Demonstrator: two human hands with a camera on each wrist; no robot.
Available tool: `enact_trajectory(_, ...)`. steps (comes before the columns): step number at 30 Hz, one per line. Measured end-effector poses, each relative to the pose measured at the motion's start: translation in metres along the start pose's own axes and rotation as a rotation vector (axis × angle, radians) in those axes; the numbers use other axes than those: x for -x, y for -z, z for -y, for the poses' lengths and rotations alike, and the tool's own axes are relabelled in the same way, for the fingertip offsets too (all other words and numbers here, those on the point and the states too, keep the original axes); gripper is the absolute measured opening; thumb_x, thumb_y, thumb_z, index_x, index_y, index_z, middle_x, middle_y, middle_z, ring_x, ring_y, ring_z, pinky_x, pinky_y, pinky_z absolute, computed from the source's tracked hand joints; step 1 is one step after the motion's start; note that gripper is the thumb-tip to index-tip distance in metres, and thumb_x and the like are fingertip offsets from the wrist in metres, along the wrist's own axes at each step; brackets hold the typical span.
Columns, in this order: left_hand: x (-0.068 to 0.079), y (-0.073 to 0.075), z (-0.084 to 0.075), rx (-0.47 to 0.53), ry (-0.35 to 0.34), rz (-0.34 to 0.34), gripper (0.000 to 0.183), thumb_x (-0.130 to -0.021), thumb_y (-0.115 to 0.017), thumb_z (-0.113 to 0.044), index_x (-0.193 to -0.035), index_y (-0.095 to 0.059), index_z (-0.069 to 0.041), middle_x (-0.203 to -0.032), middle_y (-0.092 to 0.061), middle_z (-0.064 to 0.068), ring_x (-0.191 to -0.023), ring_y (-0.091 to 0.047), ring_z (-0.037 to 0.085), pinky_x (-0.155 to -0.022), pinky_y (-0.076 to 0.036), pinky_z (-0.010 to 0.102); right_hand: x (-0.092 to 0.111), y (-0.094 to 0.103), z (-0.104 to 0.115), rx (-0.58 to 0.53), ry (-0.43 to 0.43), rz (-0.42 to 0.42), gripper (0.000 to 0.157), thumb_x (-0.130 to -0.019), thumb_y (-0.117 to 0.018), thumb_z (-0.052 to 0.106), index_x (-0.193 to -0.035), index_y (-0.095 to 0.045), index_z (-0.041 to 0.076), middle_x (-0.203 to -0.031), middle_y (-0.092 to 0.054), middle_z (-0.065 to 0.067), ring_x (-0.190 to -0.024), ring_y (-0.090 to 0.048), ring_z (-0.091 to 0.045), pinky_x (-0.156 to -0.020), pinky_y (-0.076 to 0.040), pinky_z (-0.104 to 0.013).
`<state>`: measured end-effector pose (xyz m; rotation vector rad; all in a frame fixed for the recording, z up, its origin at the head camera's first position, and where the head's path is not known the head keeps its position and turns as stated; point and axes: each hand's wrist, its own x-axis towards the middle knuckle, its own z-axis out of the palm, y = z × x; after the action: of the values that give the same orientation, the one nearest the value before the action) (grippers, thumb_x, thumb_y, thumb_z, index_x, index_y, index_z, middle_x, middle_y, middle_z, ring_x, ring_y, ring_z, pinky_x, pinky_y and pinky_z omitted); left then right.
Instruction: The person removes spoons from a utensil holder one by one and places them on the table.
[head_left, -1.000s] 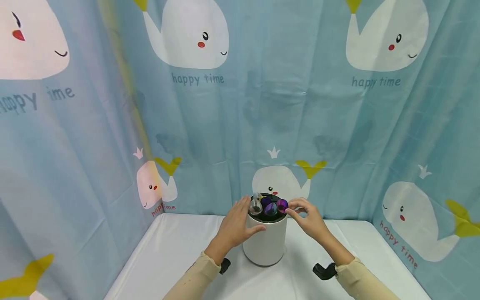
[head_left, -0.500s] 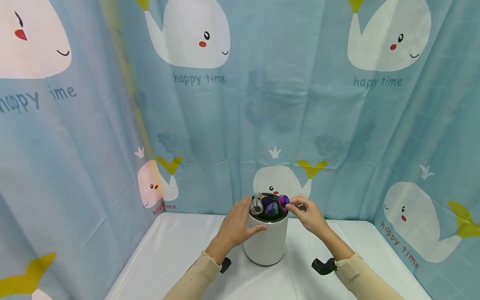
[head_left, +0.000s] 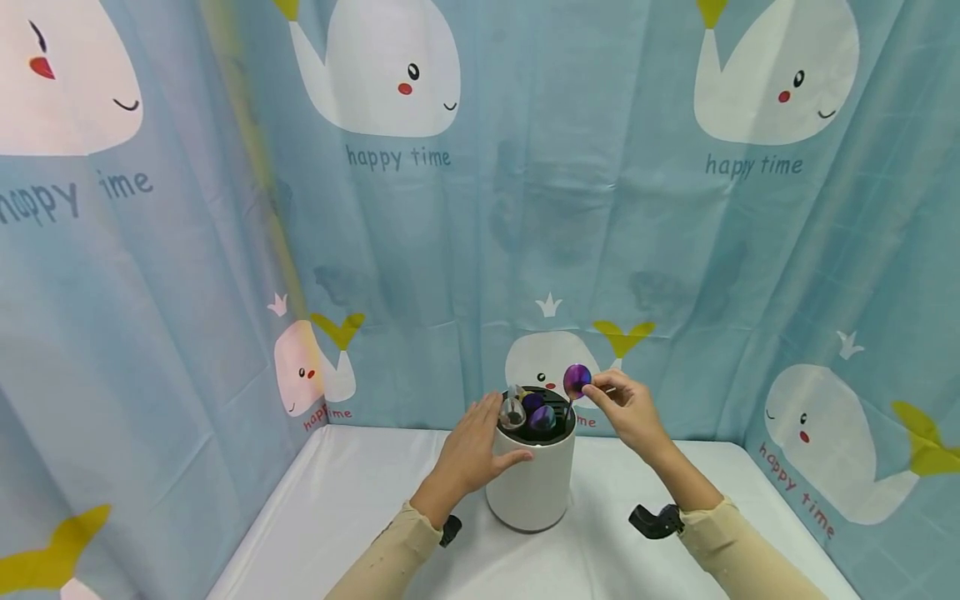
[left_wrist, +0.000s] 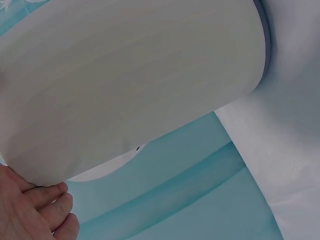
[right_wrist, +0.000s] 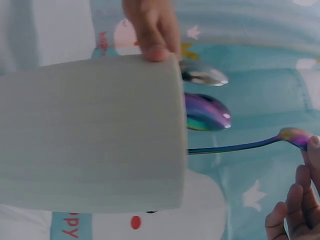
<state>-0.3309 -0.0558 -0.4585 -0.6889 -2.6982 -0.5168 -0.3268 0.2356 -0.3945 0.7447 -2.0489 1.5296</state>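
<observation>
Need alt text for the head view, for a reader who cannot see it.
A right hand lifts an iridescent purple spoon partway out of a white cylindrical holder on a white table, while the left hand steadies it. Other spoons remain inside.

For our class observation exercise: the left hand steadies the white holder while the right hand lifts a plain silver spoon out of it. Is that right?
Not quite. The head view shows the right hand lifting an iridescent purple spoon, not a silver one. The silver spoon sits in the white holder, which the left hand steadies.
</observation>
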Motion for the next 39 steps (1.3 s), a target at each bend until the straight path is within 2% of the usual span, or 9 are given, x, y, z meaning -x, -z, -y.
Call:
enact_trajectory(4, -0.001, 0.0, 0.0, -0.004, 0.0, -0.002, 0.118, -0.091, -0.056, -0.086, -0.17, -0.025, -0.003, -0.176, -0.028, 0.013, -0.163, -0.026, 0.031, -0.134, -0.023, 0.047, -0.004, 0.005, 0.012, -0.083, 0.01, -0.032, 0.012, -0.102, -0.072, 0.0, -0.104, -0.073, -0.012, -0.102, -0.065, -0.009, -0.087, -0.063, -0.008, -0.076, -0.057, -0.015)
enact_trajectory(8, -0.001, 0.0, -0.001, -0.004, 0.002, -0.006, 0.119, -0.091, -0.056, -0.086, -0.17, -0.025, -0.003, -0.176, -0.028, 0.013, -0.163, -0.026, 0.031, -0.134, -0.023, 0.047, -0.007, 0.012, 0.024, -0.138, 0.004, -0.069, 0.019, -0.103, -0.073, 0.003, -0.105, -0.071, -0.016, -0.1, -0.064, -0.006, -0.083, -0.061, -0.008, -0.072, -0.054, -0.015)
enact_trajectory(14, -0.001, 0.0, 0.0, -0.005, 0.0, -0.004, 0.119, -0.092, -0.056, -0.085, -0.17, -0.025, -0.002, -0.176, -0.028, 0.013, -0.163, -0.026, 0.031, -0.134, -0.022, 0.046, -0.01, 0.024, 0.038, -0.181, 0.042, -0.103, 0.012, -0.103, -0.067, -0.006, -0.104, -0.068, -0.018, -0.091, -0.062, 0.001, -0.076, -0.054, -0.014, -0.067, -0.049, -0.019)
enact_trajectory(19, 0.0, -0.002, 0.0, -0.016, -0.003, -0.01, 0.119, -0.092, -0.055, -0.086, -0.17, -0.024, -0.002, -0.176, -0.028, 0.013, -0.163, -0.026, 0.031, -0.134, -0.023, 0.046, -0.011, 0.034, 0.048, -0.219, 0.069, -0.13, 0.012, -0.104, -0.064, -0.008, -0.102, -0.065, -0.02, -0.089, -0.061, 0.0, -0.076, -0.055, -0.014, -0.068, -0.049, -0.02)
enact_trajectory(24, 0.001, -0.003, 0.001, -0.019, -0.01, -0.018, 0.119, -0.092, -0.054, -0.086, -0.17, -0.025, -0.002, -0.176, -0.028, 0.014, -0.163, -0.026, 0.031, -0.134, -0.023, 0.047, -0.008, 0.041, 0.05, -0.233, 0.043, -0.182, 0.013, -0.104, -0.063, -0.008, -0.1, -0.064, -0.02, -0.086, -0.062, -0.002, -0.077, -0.055, -0.018, -0.071, -0.049, -0.022)
enact_trajectory(27, 0.001, -0.003, 0.002, -0.013, -0.011, -0.024, 0.118, -0.092, -0.055, -0.085, -0.17, -0.025, -0.001, -0.176, -0.028, 0.014, -0.163, -0.026, 0.031, -0.134, -0.023, 0.047, -0.002, 0.044, 0.044, -0.213, -0.034, -0.173, 0.017, -0.106, -0.065, -0.002, -0.1, -0.065, -0.018, -0.083, -0.062, -0.003, -0.078, -0.056, -0.018, -0.074, -0.05, -0.023)
enact_trajectory(30, 0.002, -0.004, 0.003, -0.005, -0.012, -0.028, 0.118, -0.092, -0.056, -0.084, -0.17, -0.025, -0.001, -0.176, -0.028, 0.015, -0.163, -0.026, 0.032, -0.134, -0.024, 0.048, 0.008, 0.045, 0.033, -0.173, -0.154, -0.134, 0.022, -0.107, -0.066, 0.005, -0.103, -0.066, -0.016, -0.081, -0.063, 0.0, -0.078, -0.057, -0.015, -0.078, -0.049, -0.024)
enact_trajectory(34, 0.001, -0.005, 0.003, 0.008, -0.009, -0.024, 0.118, -0.092, -0.057, -0.084, -0.17, -0.024, -0.002, -0.176, -0.027, 0.014, -0.163, -0.025, 0.032, -0.134, -0.023, 0.047, 0.024, 0.045, 0.01, -0.087, -0.355, -0.041, 0.031, -0.109, -0.067, 0.019, -0.109, -0.068, -0.012, -0.082, -0.062, 0.005, -0.083, -0.057, -0.014, -0.086, -0.046, -0.029)
enact_trajectory(39, 0.0, -0.005, 0.003, 0.018, -0.016, -0.028, 0.118, -0.092, -0.057, -0.084, -0.17, -0.024, -0.002, -0.176, -0.028, 0.016, -0.164, -0.025, 0.032, -0.134, -0.023, 0.047, 0.042, 0.042, -0.024, -0.017, -0.577, 0.075, 0.035, -0.109, -0.068, 0.027, -0.113, -0.07, -0.008, -0.088, -0.059, 0.0, -0.087, -0.056, -0.017, -0.093, -0.042, -0.038)
